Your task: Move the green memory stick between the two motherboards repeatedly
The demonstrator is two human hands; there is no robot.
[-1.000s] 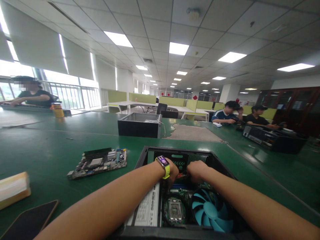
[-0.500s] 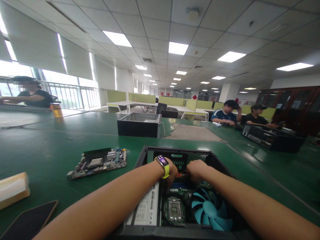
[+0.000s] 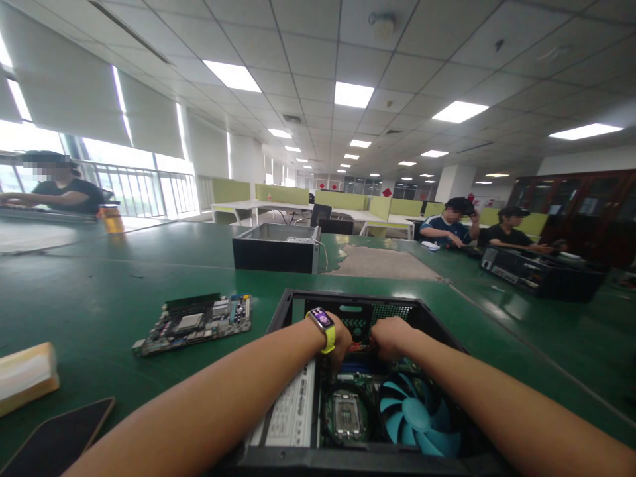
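A smooth, glossy green table (image 3: 189,265) carries a boxy, open-topped black computer case (image 3: 358,457), near and central, its far wall perforated. Inside, a pale, flat-faced box (image 3: 293,414) lies left, a teal fan (image 3: 416,414) with curved blades right. Toward the far end, the left hand (image 3: 340,341) and right hand (image 3: 392,338) curl near each other, fingertips hidden; I cannot tell what either grips. A squarish metal socket (image 3: 346,416) sits nearer; thin reddish wires (image 3: 358,346) show between the hands.

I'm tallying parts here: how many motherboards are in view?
2: a loose motherboard lies on the green table, left of the near case; a second motherboard sits inside that case, partly hidden. The case at far right may hide more.
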